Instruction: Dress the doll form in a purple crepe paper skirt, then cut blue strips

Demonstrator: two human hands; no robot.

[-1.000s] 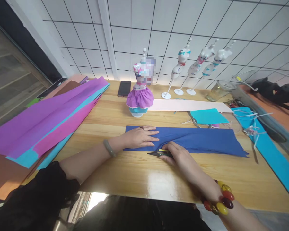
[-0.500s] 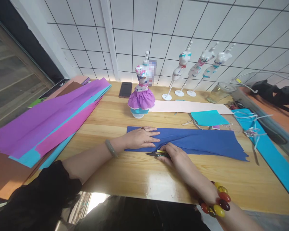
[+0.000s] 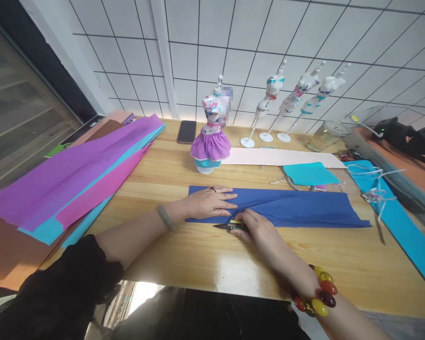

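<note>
A strip of dark blue cloth (image 3: pixel 304 208) lies lengthwise on the wooden table in front of me, creased near its middle. My left hand (image 3: pixel 212 202) rests flat on its left part, fingers stretched toward the right. By the front edge of the cloth, my right hand (image 3: pixel 253 224) is closed around small thread snips (image 3: pixel 222 226), whose dark pointed blade sticks out to the left, with a yellow part above it. The right fingertips also touch the cloth where it bunches. Most of the snips' handle is hidden in the hand.
A small dress form (image 3: pixel 211 123) in a purple skirt stands behind the cloth, near a phone (image 3: pixel 186 131). Several purple, pink and blue cloth pieces (image 3: pixel 74 170) lie left. Bare dress forms (image 3: pixel 271 97), a glass jar (image 3: pixel 327 136) and turquoise cloth (image 3: pixel 310 174) are at right.
The cloth's right end has shifted: its front corner lies higher and straighter along the front edge. Both hands stay nearly in place; the whole view has moved slightly.
</note>
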